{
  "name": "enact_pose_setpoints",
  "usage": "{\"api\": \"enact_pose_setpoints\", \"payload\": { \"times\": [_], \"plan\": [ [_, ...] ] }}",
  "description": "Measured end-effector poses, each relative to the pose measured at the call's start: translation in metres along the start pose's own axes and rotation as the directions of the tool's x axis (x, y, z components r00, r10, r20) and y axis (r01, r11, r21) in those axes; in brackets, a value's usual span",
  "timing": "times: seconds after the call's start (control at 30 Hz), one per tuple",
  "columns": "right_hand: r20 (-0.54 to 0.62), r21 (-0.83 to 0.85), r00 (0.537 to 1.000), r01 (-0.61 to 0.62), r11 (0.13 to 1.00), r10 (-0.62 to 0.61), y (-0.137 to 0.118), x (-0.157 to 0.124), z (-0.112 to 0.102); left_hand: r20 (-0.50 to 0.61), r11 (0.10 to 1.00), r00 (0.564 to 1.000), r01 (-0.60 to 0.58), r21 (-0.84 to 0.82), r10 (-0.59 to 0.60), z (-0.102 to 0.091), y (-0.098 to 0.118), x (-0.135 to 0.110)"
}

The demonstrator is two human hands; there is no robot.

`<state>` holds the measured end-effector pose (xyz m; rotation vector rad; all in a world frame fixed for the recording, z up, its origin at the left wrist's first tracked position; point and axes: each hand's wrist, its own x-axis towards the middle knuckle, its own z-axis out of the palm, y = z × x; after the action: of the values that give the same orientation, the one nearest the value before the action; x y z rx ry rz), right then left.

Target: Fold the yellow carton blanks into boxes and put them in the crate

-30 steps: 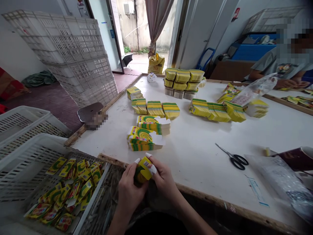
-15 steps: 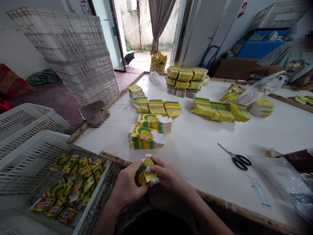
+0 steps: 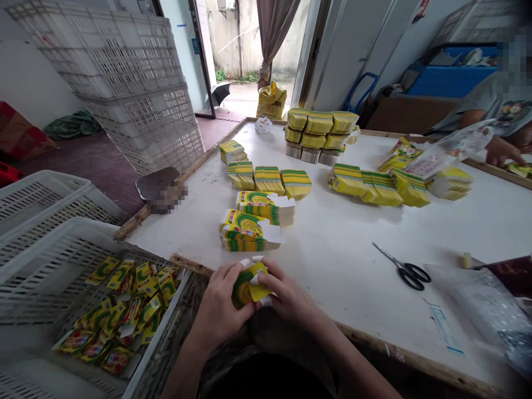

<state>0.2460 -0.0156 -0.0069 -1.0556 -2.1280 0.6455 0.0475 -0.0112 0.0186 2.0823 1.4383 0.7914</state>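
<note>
At the table's near edge, a small yellow and green cardboard box (image 3: 243,289) is held between both hands. My left hand (image 3: 218,302) is closed around its left side. My right hand (image 3: 285,291) grips the right end with bent fingers, by a plain yellow flap. White coverings wrap several fingertips. Just beyond the hands lie two stacks of flattened cartons (image 3: 245,223) with white flaps sticking out to the right. To the left, below table height, a white plastic crate (image 3: 160,338) holds several small yellow boxes (image 3: 128,310).
Bundled cartons (image 3: 268,180) stand in rows farther back, with a taller stack (image 3: 320,130) behind. Black-handled scissors (image 3: 409,274) and a clear plastic bag (image 3: 477,299) lie on the right. A dustpan-like metal scoop (image 3: 155,185) overhangs the left edge. A co-worker (image 3: 507,119) sits far right.
Both hands keep hold of the box, which has shifted slightly up in view. The camera view has moved a little. The co-worker's hands have moved lower, towards packets at the right.
</note>
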Motion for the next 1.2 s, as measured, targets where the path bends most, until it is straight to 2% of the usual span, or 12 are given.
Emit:
{"api": "enact_pose_setpoints", "payload": {
  "times": [0.07, 0.1, 0.17, 0.23, 0.27, 0.43, 0.5, 0.6, 0.7, 0.83, 1.0, 1.2],
  "plan": [
    [-0.121, 0.025, 0.993, 0.001, 1.0, 0.002, 0.003, -0.001, 0.001, -0.184, 0.98, 0.969, 0.135, -0.149, -0.162, 0.007, -0.006, -0.002],
    [-0.173, 0.038, 0.985, -0.002, 0.999, 0.008, 0.004, 0.0, 0.001, -0.204, 0.932, 0.938, 0.216, -0.291, -0.281, 0.009, -0.009, -0.003],
    [-0.232, 0.051, 0.973, -0.006, 0.999, 0.018, 0.005, 0.0, 0.0, -0.088, 0.736, 0.881, 0.329, -0.592, -0.465, 0.013, -0.012, -0.005],
    [-0.226, 0.039, 0.974, 0.005, 0.999, 0.004, 0.005, -0.001, 0.0, 0.034, 0.528, 0.845, 0.364, -0.768, -0.534, 0.013, -0.011, -0.007],
    [-0.204, 0.031, 0.979, 0.014, 0.999, -0.008, 0.005, -0.001, 0.0, 0.046, 0.472, 0.831, 0.359, -0.805, -0.554, 0.012, -0.009, -0.007],
    [-0.038, 0.012, 0.999, 0.01, 1.0, -0.009, 0.003, -0.002, 0.0, -0.024, 0.484, 0.81, 0.326, -0.812, -0.586, 0.009, -0.003, -0.007],
    [-0.038, 0.031, 0.999, 0.021, 0.999, -0.02, 0.001, -0.001, -0.002, -0.039, 0.458, 0.794, 0.308, -0.834, -0.606, 0.01, -0.005, -0.006],
    [-0.14, 0.091, 0.989, 0.056, 0.994, -0.043, 0.0, 0.001, -0.003, -0.005, 0.364, 0.788, 0.279, -0.889, -0.616, 0.014, -0.008, -0.006],
    [-0.211, 0.096, 0.977, 0.062, 0.993, -0.041, 0.0, 0.003, -0.001, 0.139, 0.24, 0.783, 0.347, -0.907, -0.606, 0.016, -0.005, -0.008],
    [-0.14, 0.023, 0.99, 0.026, 0.999, -0.022, 0.003, 0.001, 0.002, 0.232, 0.09, 0.73, 0.372, -0.924, -0.643, 0.014, 0.003, -0.008],
    [-0.046, -0.026, 0.999, -0.005, 1.0, 0.004, 0.007, -0.004, 0.002, 0.241, 0.064, 0.721, 0.367, -0.928, -0.65, 0.012, 0.004, -0.005],
    [-0.052, 0.067, 0.998, 0.033, 0.997, -0.03, 0.006, -0.006, 0.0, 0.222, 0.073, 0.729, 0.35, -0.934, -0.648, 0.011, 0.005, -0.003]
  ]
}}
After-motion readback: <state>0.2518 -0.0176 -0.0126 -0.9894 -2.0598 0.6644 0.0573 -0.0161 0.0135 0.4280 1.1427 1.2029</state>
